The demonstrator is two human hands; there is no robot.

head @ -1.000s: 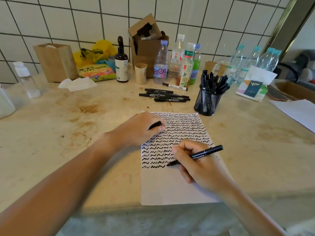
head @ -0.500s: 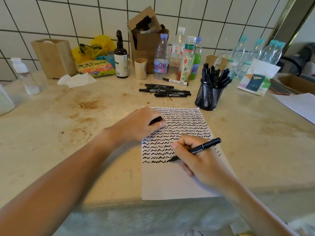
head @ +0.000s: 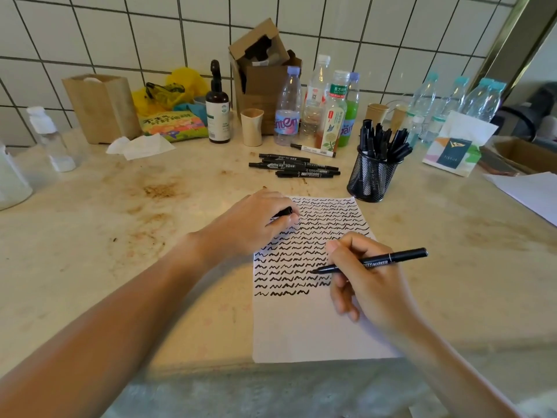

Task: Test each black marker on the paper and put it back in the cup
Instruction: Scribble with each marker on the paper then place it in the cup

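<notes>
A white paper (head: 304, 327) covered with rows of black squiggles lies on the counter in front of me. My right hand (head: 367, 285) grips an uncapped black marker (head: 391, 257), its tip at the squiggles near the middle of the sheet. My left hand (head: 256, 224) rests on the paper's upper left corner and holds the black cap (head: 284, 212). A black mesh cup (head: 372, 179) full of black markers stands just beyond the paper's top right corner. Several more black markers (head: 295, 168) lie loose on the counter behind the paper.
Bottles (head: 287, 110), a dark pump bottle (head: 217, 113), a small cup (head: 252, 126) and cardboard boxes (head: 259, 70) line the tiled wall. A tissue pack (head: 455, 149) sits right of the mesh cup. Crumpled tissue (head: 141, 146) lies at back left. The counter's front edge runs just below the paper.
My right hand has lifted the marker tip from the bottom row of squiggles to a spot slightly higher and to the right. My left hand stays on the paper with the cap.
</notes>
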